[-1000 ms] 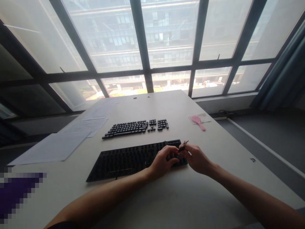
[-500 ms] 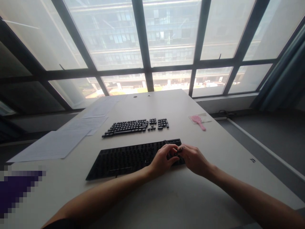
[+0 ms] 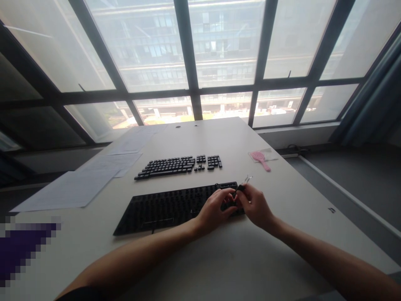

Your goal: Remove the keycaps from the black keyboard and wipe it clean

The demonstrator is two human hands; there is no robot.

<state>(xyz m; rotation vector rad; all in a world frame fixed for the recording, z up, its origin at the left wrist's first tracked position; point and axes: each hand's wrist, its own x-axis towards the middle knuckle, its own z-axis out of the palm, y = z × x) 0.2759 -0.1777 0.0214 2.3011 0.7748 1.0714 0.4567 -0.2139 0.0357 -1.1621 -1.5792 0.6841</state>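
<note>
My right hand (image 3: 257, 205) is closed, pinching a small dark piece with thin wire loops sticking up past the fingers, which looks like a keycap puller (image 3: 248, 179). My left hand (image 3: 215, 208) lies over the right end of a black keyboard (image 3: 169, 209), its fingers curved and the thumb apart from them. Its fingertips come close to the dark piece; whether they touch it I cannot tell. The keyboard shows bare key positions without caps over most of its face. Both hands hide its number-pad end. Beyond it, loose black keycaps (image 3: 171, 165) lie in keyboard order.
A pink hairbrush (image 3: 262, 160) rests on a clear plastic bag at the right of the white table (image 3: 194, 267). Paper sheets (image 3: 67, 190) cover the left side. A small dark mark or item (image 3: 331, 210) is near the right edge. Tall windows stand behind the table.
My right hand has turned and lifted slightly, so the wire loops now point up and away. My left hand stays almost where it was on the keyboard.
</note>
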